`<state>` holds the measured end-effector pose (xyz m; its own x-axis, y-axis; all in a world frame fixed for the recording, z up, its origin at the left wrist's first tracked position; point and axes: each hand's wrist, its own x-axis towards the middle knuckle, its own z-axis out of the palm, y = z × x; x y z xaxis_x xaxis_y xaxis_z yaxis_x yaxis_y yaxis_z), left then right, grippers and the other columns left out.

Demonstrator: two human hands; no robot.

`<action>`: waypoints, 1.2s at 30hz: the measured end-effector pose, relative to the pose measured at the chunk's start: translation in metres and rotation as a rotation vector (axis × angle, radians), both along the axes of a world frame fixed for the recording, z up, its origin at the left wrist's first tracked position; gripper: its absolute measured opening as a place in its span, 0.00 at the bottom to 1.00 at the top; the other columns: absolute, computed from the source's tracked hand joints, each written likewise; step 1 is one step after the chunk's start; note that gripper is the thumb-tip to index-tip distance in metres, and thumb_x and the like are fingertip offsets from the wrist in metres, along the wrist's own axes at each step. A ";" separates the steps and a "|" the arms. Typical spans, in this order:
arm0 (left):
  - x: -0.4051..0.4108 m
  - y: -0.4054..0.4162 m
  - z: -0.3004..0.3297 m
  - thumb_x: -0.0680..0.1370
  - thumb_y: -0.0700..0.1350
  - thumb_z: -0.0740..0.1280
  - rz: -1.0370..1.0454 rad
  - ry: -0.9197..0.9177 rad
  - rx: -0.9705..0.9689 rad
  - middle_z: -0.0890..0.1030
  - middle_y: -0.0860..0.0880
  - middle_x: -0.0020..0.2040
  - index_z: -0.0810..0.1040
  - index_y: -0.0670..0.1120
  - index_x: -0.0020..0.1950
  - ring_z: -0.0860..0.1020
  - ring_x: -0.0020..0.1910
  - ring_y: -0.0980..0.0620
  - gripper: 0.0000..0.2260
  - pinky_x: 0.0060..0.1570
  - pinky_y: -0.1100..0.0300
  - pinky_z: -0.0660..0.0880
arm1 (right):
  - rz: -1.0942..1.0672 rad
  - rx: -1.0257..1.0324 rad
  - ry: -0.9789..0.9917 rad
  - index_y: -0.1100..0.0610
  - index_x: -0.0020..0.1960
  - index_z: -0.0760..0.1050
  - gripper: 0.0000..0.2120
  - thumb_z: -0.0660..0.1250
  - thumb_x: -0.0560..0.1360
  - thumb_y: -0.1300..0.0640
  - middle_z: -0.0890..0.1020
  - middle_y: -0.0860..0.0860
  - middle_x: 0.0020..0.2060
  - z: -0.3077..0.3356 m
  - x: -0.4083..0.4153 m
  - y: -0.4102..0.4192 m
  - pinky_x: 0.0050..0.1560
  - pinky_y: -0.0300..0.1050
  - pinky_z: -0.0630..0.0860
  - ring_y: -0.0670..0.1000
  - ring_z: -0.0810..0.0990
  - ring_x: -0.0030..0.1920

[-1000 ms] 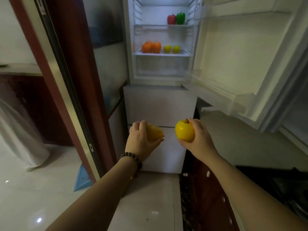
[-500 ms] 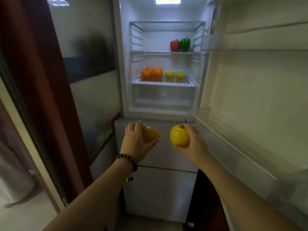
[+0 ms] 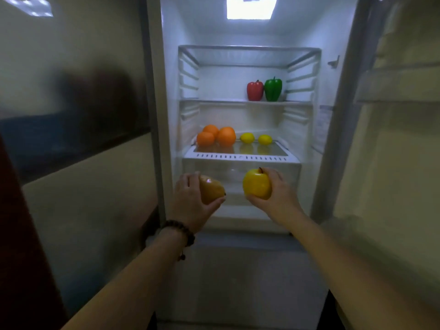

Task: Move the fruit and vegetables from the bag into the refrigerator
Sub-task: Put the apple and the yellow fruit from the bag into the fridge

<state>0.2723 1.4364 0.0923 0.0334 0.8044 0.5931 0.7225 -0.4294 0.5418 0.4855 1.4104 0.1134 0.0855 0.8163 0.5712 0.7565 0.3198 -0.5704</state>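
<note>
My left hand (image 3: 191, 201) grips a yellow-brown pear (image 3: 210, 191). A yellow apple (image 3: 257, 185) with a dark stem is held in my right hand (image 3: 278, 194). Both fruits hang in front of the open refrigerator (image 3: 240, 58), level with its clear bottom drawer (image 3: 235, 171). On the shelf above the drawer lie three oranges (image 3: 215, 136) at the left and two lemons (image 3: 256, 138) to their right. One shelf higher stand a red pepper (image 3: 255, 91) and a green pepper (image 3: 273, 89). The bag is out of view.
The refrigerator door (image 3: 390, 139) stands open at the right, with door racks. A glossy panel (image 3: 78, 139) and a dark red frame (image 3: 21, 246) close off the left. Below the lit compartment is a closed lower compartment front (image 3: 242, 277).
I have come closer to the refrigerator, and the view has risen to its lit inside. Both hands have carried the fruit forward to the level of the bottom drawer.
</note>
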 end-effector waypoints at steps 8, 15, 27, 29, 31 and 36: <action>0.001 0.114 0.036 0.65 0.61 0.74 -0.030 0.024 0.093 0.66 0.45 0.65 0.64 0.47 0.69 0.69 0.61 0.46 0.39 0.59 0.48 0.73 | -0.141 0.083 0.123 0.51 0.69 0.65 0.36 0.76 0.66 0.56 0.66 0.56 0.65 0.044 0.011 0.123 0.55 0.39 0.63 0.53 0.70 0.60; 0.002 0.170 0.048 0.64 0.65 0.70 -0.025 0.011 0.152 0.66 0.48 0.66 0.63 0.50 0.69 0.71 0.61 0.47 0.39 0.55 0.48 0.76 | -0.116 -0.048 0.221 0.53 0.68 0.66 0.33 0.75 0.67 0.53 0.71 0.59 0.63 0.054 0.033 0.251 0.50 0.43 0.67 0.54 0.72 0.53; 0.002 0.212 0.061 0.64 0.65 0.71 -0.060 0.091 0.222 0.65 0.51 0.65 0.63 0.50 0.70 0.68 0.60 0.53 0.40 0.58 0.57 0.73 | -0.138 -0.253 0.125 0.56 0.64 0.68 0.36 0.77 0.61 0.48 0.75 0.58 0.60 0.059 0.053 0.381 0.58 0.55 0.74 0.58 0.75 0.58; 0.003 0.212 0.062 0.64 0.64 0.72 -0.062 0.094 0.224 0.65 0.51 0.65 0.62 0.50 0.70 0.68 0.60 0.54 0.40 0.57 0.58 0.73 | -0.124 -0.264 0.126 0.57 0.68 0.66 0.38 0.77 0.63 0.51 0.73 0.58 0.62 0.057 0.052 0.385 0.60 0.54 0.72 0.58 0.74 0.60; 0.003 0.215 0.062 0.65 0.64 0.72 -0.057 0.095 0.225 0.65 0.51 0.65 0.62 0.49 0.70 0.68 0.60 0.54 0.40 0.57 0.59 0.73 | -0.120 -0.271 0.121 0.57 0.70 0.63 0.40 0.77 0.64 0.53 0.72 0.58 0.64 0.057 0.050 0.388 0.61 0.54 0.71 0.59 0.72 0.62; 0.004 0.213 0.060 0.64 0.65 0.72 -0.073 0.095 0.225 0.66 0.51 0.65 0.63 0.50 0.70 0.68 0.60 0.53 0.40 0.57 0.58 0.74 | -0.125 -0.269 0.155 0.58 0.74 0.56 0.46 0.77 0.65 0.52 0.67 0.59 0.69 0.055 0.050 0.376 0.66 0.53 0.68 0.59 0.68 0.68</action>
<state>0.2765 1.6496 0.1527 0.1507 0.6460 0.7483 0.7281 -0.5846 0.3580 0.5353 1.7866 0.1684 0.2635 0.9138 0.3090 0.6780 0.0524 -0.7332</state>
